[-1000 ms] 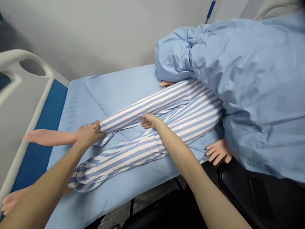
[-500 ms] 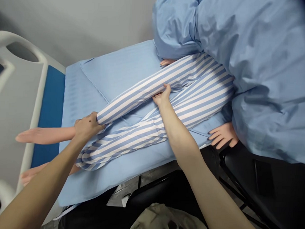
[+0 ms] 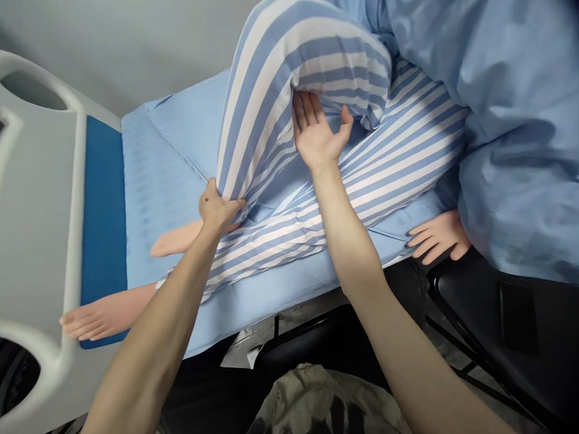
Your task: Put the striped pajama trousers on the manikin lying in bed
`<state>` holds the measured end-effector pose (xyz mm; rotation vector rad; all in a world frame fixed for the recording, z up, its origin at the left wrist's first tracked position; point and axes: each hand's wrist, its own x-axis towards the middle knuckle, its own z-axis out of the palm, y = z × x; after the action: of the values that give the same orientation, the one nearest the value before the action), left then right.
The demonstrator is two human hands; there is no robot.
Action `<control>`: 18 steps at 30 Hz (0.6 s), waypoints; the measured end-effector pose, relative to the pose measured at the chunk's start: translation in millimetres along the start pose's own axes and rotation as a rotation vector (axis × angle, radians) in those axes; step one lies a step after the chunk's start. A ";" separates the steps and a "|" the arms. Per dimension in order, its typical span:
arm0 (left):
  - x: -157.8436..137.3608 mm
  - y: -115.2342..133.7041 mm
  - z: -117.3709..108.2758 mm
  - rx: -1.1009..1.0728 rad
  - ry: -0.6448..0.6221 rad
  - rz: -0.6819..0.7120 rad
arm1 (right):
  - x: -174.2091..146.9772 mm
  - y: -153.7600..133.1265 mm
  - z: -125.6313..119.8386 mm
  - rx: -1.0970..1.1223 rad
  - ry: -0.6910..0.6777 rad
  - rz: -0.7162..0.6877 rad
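A manikin in blue-and-white striped trousers lies on the bed, one leg [image 3: 265, 83] bent with its knee raised. My left hand [image 3: 218, 208] is wrapped round the lower part of this leg, over the trouser cuff, just above the foot [image 3: 175, 238]. Under the bent knee is my right hand [image 3: 323, 133], palm up with fingers apart; its fingertips reach into the fold of the cloth. The other leg [image 3: 279, 239] lies straight on the mattress, its bare foot [image 3: 96, 315] towards the footboard.
A light-blue sheet [image 3: 178, 143] covers the bed, with a grey-white footboard [image 3: 39, 170] at left. The manikin's blue-clad upper body [image 3: 524, 136] and hand [image 3: 441, 238] are at right. Black chairs [image 3: 494, 325] stand along the near side, one with a dark flat object [image 3: 518, 317] on it.
The held leg has gone from straight to bent, its knee rising and its foot sliding right. My left hand moved right and up with it; my right hand rose slightly under the knee.
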<state>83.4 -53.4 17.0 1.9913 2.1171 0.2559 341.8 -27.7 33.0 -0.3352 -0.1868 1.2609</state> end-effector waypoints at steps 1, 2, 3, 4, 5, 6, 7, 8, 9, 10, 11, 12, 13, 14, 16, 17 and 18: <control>0.5 5.0 2.7 -0.020 0.007 -0.007 | 1.1 -2.5 -0.1 -0.014 0.001 -0.008; 1.2 9.4 5.2 -0.033 0.012 -0.018 | 2.6 -4.2 -0.6 -0.012 0.000 -0.009; 1.6 13.4 7.5 -0.043 0.017 -0.029 | 4.5 -4.8 -1.6 0.007 -0.008 -0.003; 1.5 17.5 10.0 -0.053 0.021 -0.037 | 6.8 -4.5 -3.2 0.027 -0.019 0.006; 0.8 21.6 12.8 -0.064 0.027 -0.044 | 9.3 -3.5 -5.4 0.028 -0.020 0.014; -0.5 25.9 15.6 -0.074 0.035 -0.049 | 12.0 -2.0 -8.3 -0.002 -0.005 0.018; -2.3 30.1 18.4 -0.087 0.041 -0.049 | 14.8 -0.5 -11.7 -0.065 0.026 0.020; -4.2 33.9 20.6 -0.099 0.045 -0.046 | 17.3 0.8 -15.4 -0.151 0.068 0.019; -6.0 37.0 22.0 -0.109 0.043 -0.042 | 19.6 1.6 -19.1 -0.244 0.111 0.016; -7.4 38.9 22.4 -0.115 0.040 -0.038 | 21.2 1.8 -22.3 -0.325 0.145 0.012; -8.1 39.4 21.8 -0.119 0.033 -0.026 | 22.0 1.4 -24.8 -0.383 0.167 0.008; -8.1 38.2 20.0 -0.118 0.025 -0.013 | 22.0 0.4 -26.0 -0.412 0.172 0.004; -7.4 35.1 17.3 -0.110 0.017 -0.002 | 21.2 -0.7 -26.0 -0.415 0.162 0.000; -6.2 30.0 13.9 -0.094 0.009 0.003 | 19.9 -1.8 -24.8 -0.397 0.142 -0.004; -3.5 13.7 5.3 -0.041 -0.011 0.002 | 16.8 -3.2 -20.3 -0.330 0.080 0.002; -2.5 2.7 0.5 -0.005 -0.024 -0.004 | 15.6 -3.0 -18.1 -0.292 0.056 0.011; -2.0 -10.1 -4.4 0.035 -0.036 -0.013 | 15.0 -1.9 -16.4 -0.256 0.039 0.026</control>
<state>72.6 -55.9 18.5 1.9857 2.1256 0.1810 353.2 -16.3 17.6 -0.5830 -0.3127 1.2571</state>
